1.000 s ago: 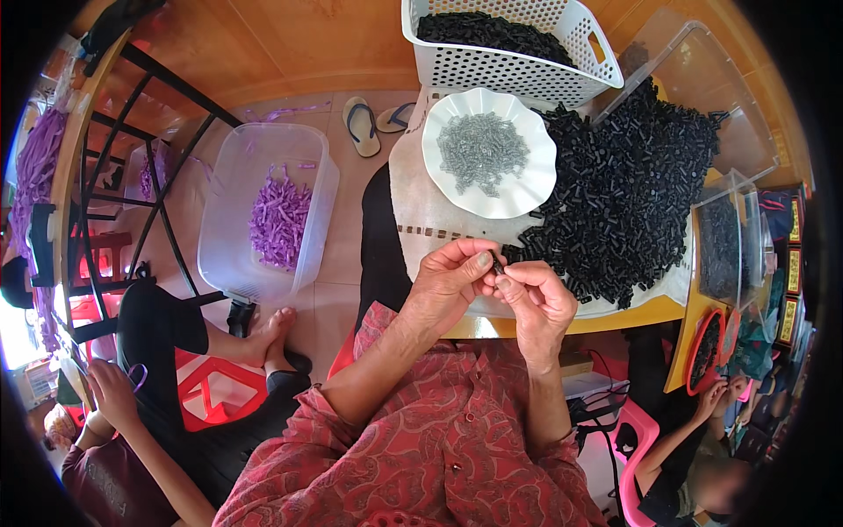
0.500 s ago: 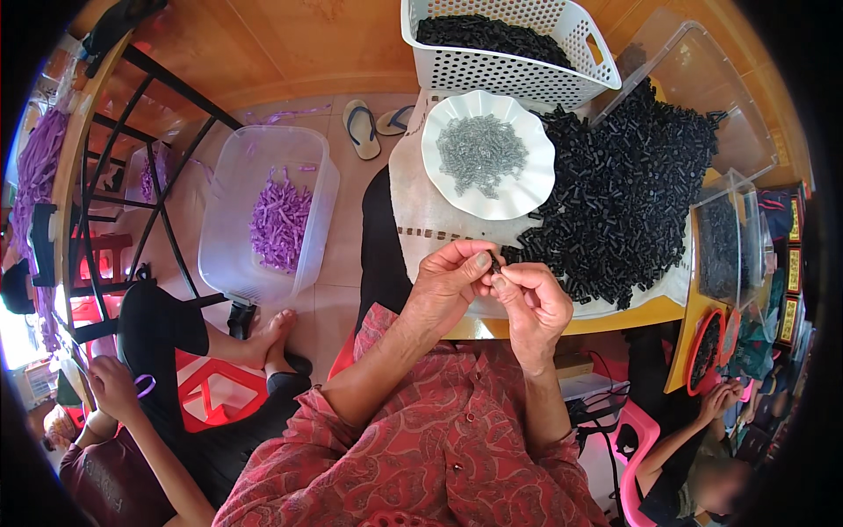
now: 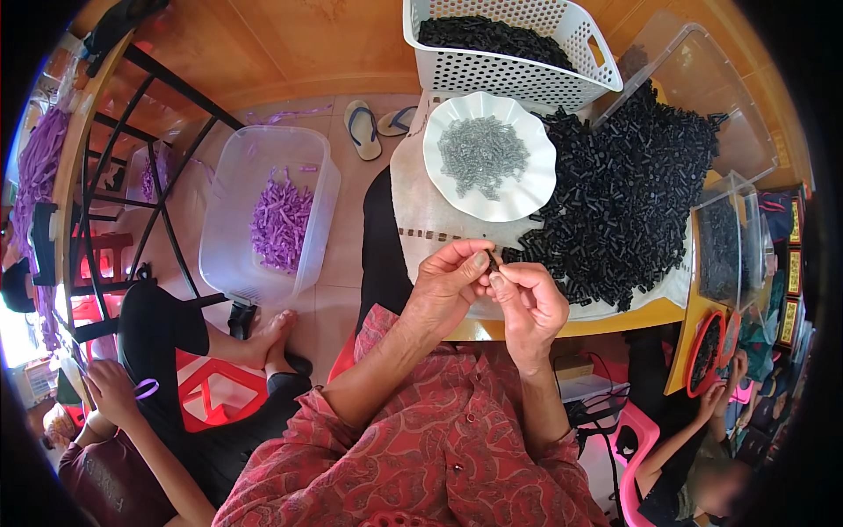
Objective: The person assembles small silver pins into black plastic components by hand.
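My left hand [image 3: 452, 279] and my right hand [image 3: 530, 303] meet at the near edge of the table, fingertips pinched together. Between them is a small black cylindrical piece [image 3: 493, 261], mostly covered by the fingers. Whether my right fingers also hold something tiny is hidden. Just beyond my hands stands a white scalloped plate [image 3: 439, 195] with a heap of small clear, silvery pieces [image 3: 483, 156]. To the right of it spreads a large pile of short black pieces [image 3: 623, 206], like the one in my fingers, lying on a pale cloth [image 3: 417, 215].
A white perforated basket [image 3: 518, 79] of black pieces stands at the back. Clear plastic boxes [image 3: 729, 237] are on the right. A clear tub [image 3: 224, 211] with purple ribbon pieces [image 3: 281, 224] sits to the left. Co-workers' hands [image 3: 112, 391] show at both sides.
My hands stay almost in place, both pinched on the black piece; the right one has shifted slightly left. At the far right, a co-worker's hands have moved apart.
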`<control>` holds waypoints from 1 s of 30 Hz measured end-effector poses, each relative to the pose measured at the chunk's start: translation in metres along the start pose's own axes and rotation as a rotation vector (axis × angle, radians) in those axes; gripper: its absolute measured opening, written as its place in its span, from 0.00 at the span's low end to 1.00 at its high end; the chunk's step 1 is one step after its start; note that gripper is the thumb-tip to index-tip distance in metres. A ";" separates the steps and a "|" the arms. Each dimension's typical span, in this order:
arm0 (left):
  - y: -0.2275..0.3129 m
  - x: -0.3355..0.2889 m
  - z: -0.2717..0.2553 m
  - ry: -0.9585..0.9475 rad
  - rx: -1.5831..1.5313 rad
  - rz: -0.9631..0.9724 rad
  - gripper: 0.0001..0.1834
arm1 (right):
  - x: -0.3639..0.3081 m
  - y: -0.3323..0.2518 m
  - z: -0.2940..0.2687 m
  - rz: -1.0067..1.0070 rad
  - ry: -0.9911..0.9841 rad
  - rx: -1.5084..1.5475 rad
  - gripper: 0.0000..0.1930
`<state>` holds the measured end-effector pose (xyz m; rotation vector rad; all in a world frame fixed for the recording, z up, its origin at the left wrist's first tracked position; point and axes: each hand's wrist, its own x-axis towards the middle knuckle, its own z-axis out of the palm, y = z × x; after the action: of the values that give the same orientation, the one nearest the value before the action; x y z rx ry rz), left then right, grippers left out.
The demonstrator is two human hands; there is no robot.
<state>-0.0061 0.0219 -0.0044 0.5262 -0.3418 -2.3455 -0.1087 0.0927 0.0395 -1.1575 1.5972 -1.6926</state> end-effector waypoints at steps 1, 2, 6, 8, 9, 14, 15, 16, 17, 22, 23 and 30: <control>0.000 0.000 0.000 0.000 -0.033 -0.013 0.11 | 0.000 -0.001 0.001 0.094 0.016 0.155 0.05; 0.001 0.000 0.000 0.001 -0.033 -0.012 0.11 | 0.000 -0.001 0.000 0.095 0.015 0.155 0.05; 0.004 0.001 0.001 -0.008 -0.100 -0.051 0.12 | 0.002 -0.002 0.000 0.165 -0.019 0.204 0.05; 0.005 0.001 0.002 -0.003 -0.100 -0.056 0.12 | 0.002 -0.002 0.002 0.157 -0.020 0.204 0.04; 0.005 0.000 0.002 0.005 -0.095 -0.054 0.12 | 0.002 -0.002 0.002 0.146 -0.019 0.198 0.04; 0.003 0.001 0.001 0.007 -0.075 -0.029 0.11 | 0.003 -0.002 0.004 0.112 -0.014 0.157 0.04; 0.003 0.001 0.001 0.005 -0.068 -0.023 0.11 | 0.003 -0.002 0.004 0.088 -0.009 0.140 0.05; 0.002 0.001 0.001 0.004 -0.062 -0.017 0.11 | 0.003 -0.001 0.004 0.065 -0.005 0.122 0.05; 0.002 0.001 0.001 0.004 -0.062 -0.019 0.11 | 0.003 0.000 0.004 0.065 -0.003 0.122 0.05; 0.000 0.000 0.001 0.008 -0.019 0.000 0.10 | 0.001 0.007 0.002 -0.038 0.040 -0.105 0.06; -0.001 0.000 0.001 0.008 -0.019 0.000 0.10 | 0.001 0.006 0.002 -0.037 0.041 -0.106 0.06; -0.005 -0.001 0.001 0.032 0.032 0.034 0.10 | 0.003 0.000 0.003 -0.153 0.065 -0.325 0.07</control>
<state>-0.0088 0.0257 -0.0053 0.5682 -0.3709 -2.2998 -0.1078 0.0890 0.0401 -1.4257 1.9197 -1.6170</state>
